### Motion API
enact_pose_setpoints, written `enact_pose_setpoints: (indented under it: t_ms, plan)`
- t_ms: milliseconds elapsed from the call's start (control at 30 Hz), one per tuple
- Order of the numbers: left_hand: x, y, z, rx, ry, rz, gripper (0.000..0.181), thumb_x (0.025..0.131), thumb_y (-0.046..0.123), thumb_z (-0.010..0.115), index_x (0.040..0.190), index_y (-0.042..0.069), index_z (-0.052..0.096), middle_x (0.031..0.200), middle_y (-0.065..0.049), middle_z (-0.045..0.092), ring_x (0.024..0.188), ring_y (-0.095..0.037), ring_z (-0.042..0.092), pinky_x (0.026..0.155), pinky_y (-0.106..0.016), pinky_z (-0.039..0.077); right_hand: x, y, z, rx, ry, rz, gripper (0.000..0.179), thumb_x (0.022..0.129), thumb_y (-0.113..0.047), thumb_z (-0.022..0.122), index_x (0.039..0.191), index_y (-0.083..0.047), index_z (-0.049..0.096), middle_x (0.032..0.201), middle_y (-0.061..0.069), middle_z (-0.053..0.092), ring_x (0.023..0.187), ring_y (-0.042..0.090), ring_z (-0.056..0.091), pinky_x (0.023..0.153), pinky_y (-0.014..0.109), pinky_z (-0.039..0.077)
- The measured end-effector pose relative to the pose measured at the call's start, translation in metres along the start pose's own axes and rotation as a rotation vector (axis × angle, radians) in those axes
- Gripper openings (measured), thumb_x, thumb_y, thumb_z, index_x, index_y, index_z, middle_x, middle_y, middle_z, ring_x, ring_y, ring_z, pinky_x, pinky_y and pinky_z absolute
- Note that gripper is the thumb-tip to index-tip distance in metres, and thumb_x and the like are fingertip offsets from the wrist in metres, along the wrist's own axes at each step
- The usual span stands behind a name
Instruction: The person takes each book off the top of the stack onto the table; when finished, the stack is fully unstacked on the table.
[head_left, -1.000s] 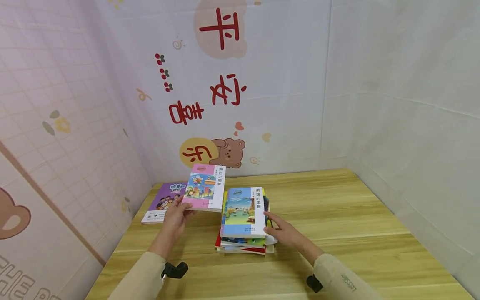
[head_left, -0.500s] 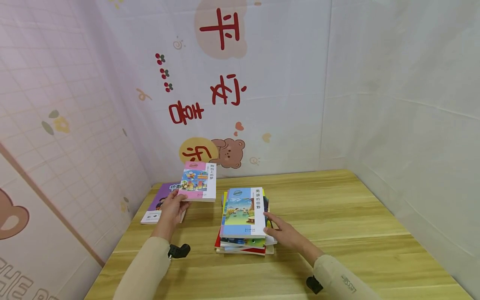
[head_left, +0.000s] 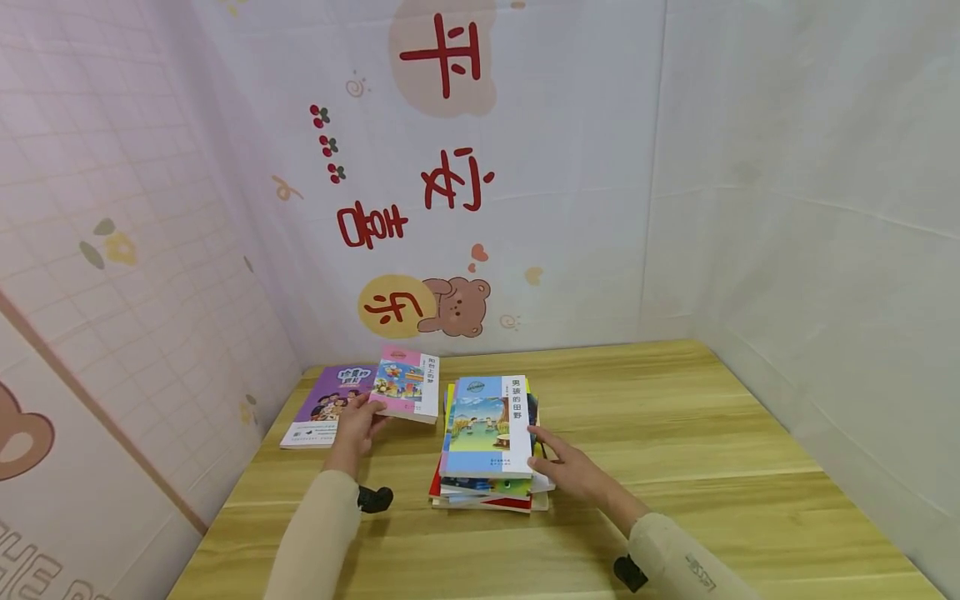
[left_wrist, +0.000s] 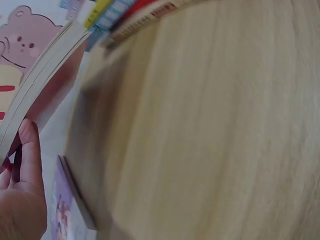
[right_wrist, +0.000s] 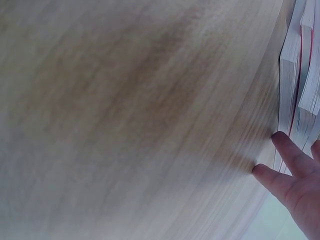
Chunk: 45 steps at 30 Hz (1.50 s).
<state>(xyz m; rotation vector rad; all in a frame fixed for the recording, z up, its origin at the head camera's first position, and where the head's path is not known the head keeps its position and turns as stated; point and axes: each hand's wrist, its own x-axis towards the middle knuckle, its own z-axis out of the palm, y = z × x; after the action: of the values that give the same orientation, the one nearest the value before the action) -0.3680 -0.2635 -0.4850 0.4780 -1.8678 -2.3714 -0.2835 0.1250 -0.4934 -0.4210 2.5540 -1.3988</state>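
My left hand [head_left: 356, 427] pinches the lower left corner of a pink book [head_left: 405, 385], thumb on its cover. In the left wrist view this book's page edges [left_wrist: 42, 82] stand tilted above the table. A purple book [head_left: 317, 415] lies flat beside it, partly covered by my left hand. To the right is a stack of several books, topped by a blue book [head_left: 480, 425] with a countryside picture. My right hand [head_left: 573, 471] rests along the stack's right side, fingers spread. In the right wrist view its fingertips [right_wrist: 281, 140] are by the stacked books' page edges [right_wrist: 289, 80].
A wood-grain table [head_left: 660, 433] carries all the books. Behind it hangs a white cloth backdrop [head_left: 570, 208] with red characters and a bear, and cloth walls close in both sides. Black wrist devices [head_left: 375, 499] sit under the sleeves.
The pink book first went left and up over the purple book, then came back slightly right and lower, uncovering more of the purple cover. My right hand and the stack have stayed put.
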Motion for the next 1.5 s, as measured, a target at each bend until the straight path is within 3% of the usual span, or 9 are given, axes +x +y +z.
enact_pose_setpoints:
  t_ms: [333, 467, 500, 600, 700, 767, 967, 1200, 1500]
  plan:
    - [0.005, -0.009, 0.006, 0.081, -0.004, 0.020, 0.058, 0.098, 0.001, 0.054, 0.152, -0.003, 0.032, 0.125, -0.021, 0.054, 0.080, -0.013, 0.063, 0.096, -0.041, 0.052, 0.001, 0.001, -0.001, 0.017, -0.011, -0.015, 0.060, 0.101, -0.040, 0.057, 0.155, -0.022, 0.036, 0.157, 0.018, 0.032, 0.139, 0.045, 0.035, 0.105, 0.064, 0.036]
    - [0.007, -0.009, 0.009, 0.130, -0.019, 0.026, 0.056, 0.099, 0.003, 0.054, 0.151, -0.005, 0.033, 0.133, -0.029, 0.051, 0.097, -0.027, 0.064, 0.099, -0.043, 0.049, 0.001, 0.002, -0.001, 0.009, -0.010, -0.012, 0.060, 0.101, -0.039, 0.056, 0.155, -0.022, 0.036, 0.157, 0.018, 0.032, 0.138, 0.044, 0.036, 0.105, 0.064, 0.036]
    - [0.008, -0.008, 0.010, 0.165, -0.025, 0.037, 0.057, 0.099, 0.003, 0.054, 0.151, -0.007, 0.031, 0.137, -0.031, 0.047, 0.105, -0.031, 0.062, 0.101, -0.045, 0.047, 0.001, 0.002, -0.001, 0.009, -0.009, -0.015, 0.059, 0.101, -0.038, 0.056, 0.155, -0.022, 0.037, 0.157, 0.018, 0.032, 0.138, 0.044, 0.036, 0.105, 0.063, 0.036]
    - [0.005, -0.004, 0.013, 0.396, -0.010, 0.102, 0.059, 0.099, 0.008, 0.057, 0.150, -0.008, 0.032, 0.147, -0.032, 0.038, 0.130, -0.043, 0.044, 0.107, -0.052, 0.039, -0.001, 0.000, 0.000, 0.015, -0.008, -0.030, 0.059, 0.102, -0.036, 0.056, 0.155, -0.020, 0.036, 0.158, 0.017, 0.032, 0.140, 0.043, 0.034, 0.106, 0.063, 0.035]
    - [0.001, 0.004, 0.017, 0.621, 0.032, 0.190, 0.061, 0.098, 0.015, 0.060, 0.149, -0.005, 0.034, 0.152, -0.030, 0.031, 0.139, -0.047, 0.030, 0.111, -0.058, 0.031, -0.002, -0.001, 0.000, 0.019, -0.006, -0.047, 0.059, 0.102, -0.034, 0.056, 0.155, -0.018, 0.036, 0.158, 0.017, 0.031, 0.140, 0.043, 0.032, 0.106, 0.063, 0.034]
    - [-0.001, 0.008, 0.020, 0.678, 0.051, 0.232, 0.060, 0.097, 0.016, 0.061, 0.148, -0.003, 0.038, 0.152, -0.029, 0.032, 0.139, -0.048, 0.029, 0.111, -0.059, 0.028, -0.003, -0.002, -0.001, 0.020, -0.004, -0.050, 0.059, 0.102, -0.034, 0.056, 0.155, -0.018, 0.035, 0.158, 0.017, 0.031, 0.140, 0.043, 0.032, 0.106, 0.063, 0.034]
    - [-0.003, 0.017, 0.026, 0.661, 0.037, 0.261, 0.058, 0.095, 0.014, 0.061, 0.146, -0.005, 0.040, 0.147, -0.030, 0.039, 0.135, -0.046, 0.036, 0.112, -0.055, 0.031, -0.003, -0.002, -0.001, 0.026, -0.003, -0.039, 0.059, 0.102, -0.033, 0.056, 0.155, -0.018, 0.035, 0.158, 0.018, 0.031, 0.141, 0.044, 0.032, 0.106, 0.063, 0.034]
    - [-0.008, 0.023, 0.031, 0.591, 0.020, 0.231, 0.057, 0.098, 0.019, 0.061, 0.148, 0.000, 0.040, 0.144, -0.027, 0.042, 0.130, -0.042, 0.043, 0.106, -0.051, 0.041, -0.002, -0.003, -0.002, 0.025, -0.011, -0.053, 0.060, 0.102, -0.035, 0.055, 0.155, -0.017, 0.035, 0.158, 0.018, 0.031, 0.140, 0.044, 0.033, 0.106, 0.062, 0.035]
    - [-0.021, 0.025, 0.037, 0.559, -0.025, 0.236, 0.055, 0.099, 0.018, 0.061, 0.146, -0.003, 0.041, 0.142, -0.028, 0.044, 0.129, -0.044, 0.044, 0.105, -0.052, 0.041, -0.002, -0.002, -0.002, 0.032, -0.018, -0.064, 0.060, 0.102, -0.033, 0.056, 0.155, -0.014, 0.035, 0.158, 0.019, 0.030, 0.139, 0.045, 0.034, 0.106, 0.062, 0.035]
